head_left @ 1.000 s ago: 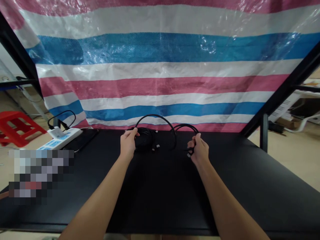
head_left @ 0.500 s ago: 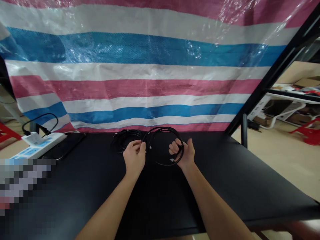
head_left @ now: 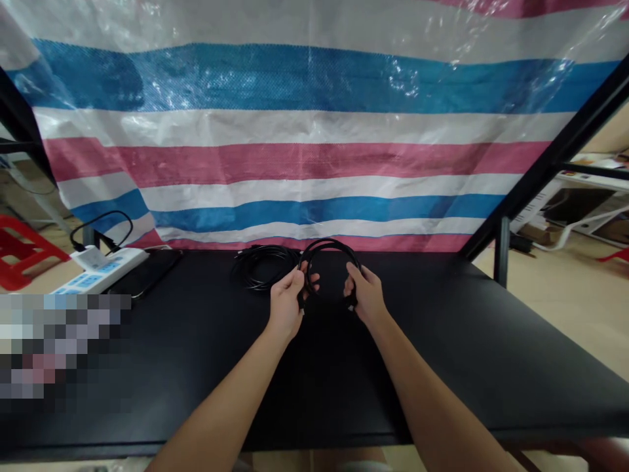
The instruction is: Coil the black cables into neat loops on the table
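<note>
A black cable coiled into a ring is held up over the black table, both hands on it. My left hand pinches the ring's left side, fingers closed. My right hand grips the right side, fingers wrapped round it. A heap of more black cables lies on the table just left of the ring, near the back edge.
A striped pink, white and blue tarp hangs behind the table. A white power strip with a plugged black lead lies at the back left, a flat dark object beside it. Black frame posts stand at right. A red stool is far left.
The loose arc of cable has been gathered into one ring. My hands have come closer together, and the left hand moved off the heap onto the ring.
</note>
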A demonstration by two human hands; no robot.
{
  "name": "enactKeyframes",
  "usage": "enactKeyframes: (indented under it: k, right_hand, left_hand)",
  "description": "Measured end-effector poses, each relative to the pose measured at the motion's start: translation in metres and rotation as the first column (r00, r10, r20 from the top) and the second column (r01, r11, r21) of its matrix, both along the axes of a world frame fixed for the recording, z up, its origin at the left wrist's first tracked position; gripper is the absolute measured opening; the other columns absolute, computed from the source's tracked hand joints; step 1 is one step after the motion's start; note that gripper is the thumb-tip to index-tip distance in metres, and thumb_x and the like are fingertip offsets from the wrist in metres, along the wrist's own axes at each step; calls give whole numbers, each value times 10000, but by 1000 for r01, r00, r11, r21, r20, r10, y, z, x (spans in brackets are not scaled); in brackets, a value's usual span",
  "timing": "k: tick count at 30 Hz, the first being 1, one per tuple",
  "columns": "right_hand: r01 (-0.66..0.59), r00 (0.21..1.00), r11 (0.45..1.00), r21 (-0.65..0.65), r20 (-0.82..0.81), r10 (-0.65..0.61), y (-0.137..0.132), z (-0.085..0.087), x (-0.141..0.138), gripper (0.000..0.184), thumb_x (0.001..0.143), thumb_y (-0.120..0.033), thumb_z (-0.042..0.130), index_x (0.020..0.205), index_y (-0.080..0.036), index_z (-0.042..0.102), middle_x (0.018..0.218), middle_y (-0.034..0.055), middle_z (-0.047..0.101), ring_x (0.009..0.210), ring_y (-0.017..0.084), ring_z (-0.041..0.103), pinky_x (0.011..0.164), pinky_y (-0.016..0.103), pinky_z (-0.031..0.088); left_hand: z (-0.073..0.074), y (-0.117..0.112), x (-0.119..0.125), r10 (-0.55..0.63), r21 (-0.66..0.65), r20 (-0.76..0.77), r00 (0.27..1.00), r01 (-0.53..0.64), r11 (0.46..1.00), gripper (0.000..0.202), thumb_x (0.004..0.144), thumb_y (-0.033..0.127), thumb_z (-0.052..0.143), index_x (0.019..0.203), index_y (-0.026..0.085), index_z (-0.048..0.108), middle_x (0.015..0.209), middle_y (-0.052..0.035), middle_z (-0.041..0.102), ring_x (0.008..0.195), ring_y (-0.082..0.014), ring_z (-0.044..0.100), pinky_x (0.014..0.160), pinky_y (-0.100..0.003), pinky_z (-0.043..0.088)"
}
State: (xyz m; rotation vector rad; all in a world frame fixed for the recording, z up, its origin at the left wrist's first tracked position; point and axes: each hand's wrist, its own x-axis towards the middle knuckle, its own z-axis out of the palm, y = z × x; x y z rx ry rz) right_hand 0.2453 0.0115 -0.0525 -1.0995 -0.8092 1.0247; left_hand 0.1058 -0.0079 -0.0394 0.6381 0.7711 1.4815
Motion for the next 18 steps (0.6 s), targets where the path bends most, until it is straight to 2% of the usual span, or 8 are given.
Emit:
enactKeyframes:
  k: [2, 4, 7, 11, 14, 16, 18]
  right_hand:
    - [123, 970, 992, 13, 209, -123, -1, -2, -3, 413, 637, -543, 656, 522, -235, 406, 382, -67, 410, 368, 87, 365, 400, 237, 288]
    - [167, 910, 986, 17, 382, -161, -4, -4, -5, 402, 705, -573, 574, 534, -241, 423, 405, -50, 447, 391, 112, 414, 439, 259, 335]
    - [136, 818, 991, -11, 565, -106, -6, -6, -5, 412, 761, -584, 477, 525, -251, 425, 424, -22, 484, 434, 146, 470, 511, 288, 381]
    - [21, 743, 999, -30, 670, 4, -5, -9, -6, 397, 783, -574, 411, 548, -255, 445, 469, 9, 530, 517, 185, 532, 577, 304, 402]
    - [-1, 671, 1000, -7, 742, 6, -5, -11, -7, 355, 778, -550, 406, 585, -256, 451, 529, 23, 550, 587, 214, 553, 602, 319, 398]
    - [14, 637, 1000, 23, 771, -26, -6, -11, -8, 344, 772, -555, 402, 603, -258, 444, 548, 27, 541, 616, 227, 552, 615, 326, 392]
    - [40, 637, 998, 57, 767, -70, -7, -9, -9, 363, 771, -582, 371, 612, -261, 430, 552, 30, 527, 624, 231, 545, 615, 329, 389]
  left_hand:
    - [-3, 1, -1, 19, 54, -25, 1000, -17, 998, 287, 619, 330, 785, 842, 158, 731, 890, -70, 725, 731, -165, 674, 667, -287, 539]
    - [-8, 3, -4, 30, 107, -74, 997, -22, 994, 342, 632, 348, 775, 922, 173, 729, 986, -83, 720, 717, -148, 664, 653, -272, 525]
    - [-12, 6, -9, 53, 178, -176, 983, -22, 984, 446, 691, 336, 728, 1113, 204, 670, 1061, -94, 705, 653, -114, 631, 613, -260, 503]
    - [-9, 10, -18, 146, 227, -330, 933, -71, 971, 535, 759, 301, 659, 1271, 194, 546, 973, -79, 706, 522, -70, 538, 521, -240, 466]
    - [-1, 13, -26, 179, 219, -436, 882, -89, 972, 463, 775, 281, 629, 1217, 156, 570, 900, -66, 695, 515, -75, 534, 505, -237, 466]
    - [5, 16, -33, 150, 221, -501, 853, -42, 974, 372, 772, 273, 615, 1120, 142, 627, 872, -62, 698, 552, -96, 569, 540, -252, 489]
    - [9, 18, -43, 101, 232, -549, 829, 35, 972, 317, 755, 284, 618, 1037, 150, 672, 871, -58, 710, 642, -135, 623, 627, -284, 518]
